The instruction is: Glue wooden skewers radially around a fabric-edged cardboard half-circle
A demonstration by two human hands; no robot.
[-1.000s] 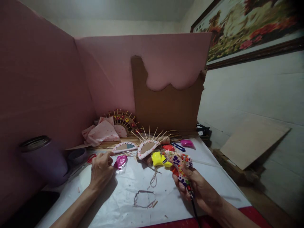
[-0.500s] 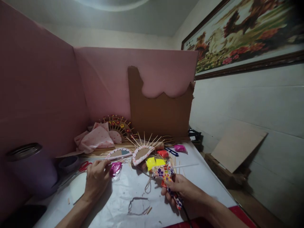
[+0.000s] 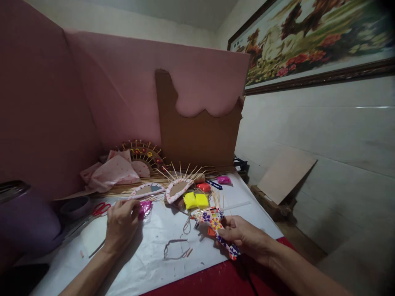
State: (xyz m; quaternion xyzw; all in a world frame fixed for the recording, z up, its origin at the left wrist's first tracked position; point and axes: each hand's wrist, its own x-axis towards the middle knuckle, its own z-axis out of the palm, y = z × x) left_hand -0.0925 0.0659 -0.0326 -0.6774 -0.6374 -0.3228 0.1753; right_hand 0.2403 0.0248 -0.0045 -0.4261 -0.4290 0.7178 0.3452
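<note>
My right hand point(image 3: 243, 238) grips a glue gun point(image 3: 216, 224) wrapped in a bright flower pattern, its nozzle pointing left over the white sheet point(image 3: 160, 263). My left hand point(image 3: 121, 224) is curled in a pinch beside a magenta clay packet point(image 3: 144, 209), apparently on a thin wooden stick that I cannot make out clearly. A half-round cardboard fan with upright sticks point(image 3: 178, 187) and a second flat half-round piece point(image 3: 146, 190) lie just beyond both hands. Yellow clay packets point(image 3: 196, 200) sit between the fan and the glue gun.
Red scissors point(image 3: 100, 209), a purple tumbler point(image 3: 21, 218) and a small bowl point(image 3: 75, 205) are at left. Pink fabric point(image 3: 112, 172), a decorated fan point(image 3: 142, 154) and a pink-covered cardboard screen point(image 3: 197, 123) stand behind. A string scrap point(image 3: 174, 248) lies on the sheet. Red point(image 3: 203, 187) and magenta point(image 3: 224, 179) clay packets lie further back.
The view has swung left and down. My right hand has shifted lower with the glue gun. My left hand has stayed by the magenta packet.
</note>
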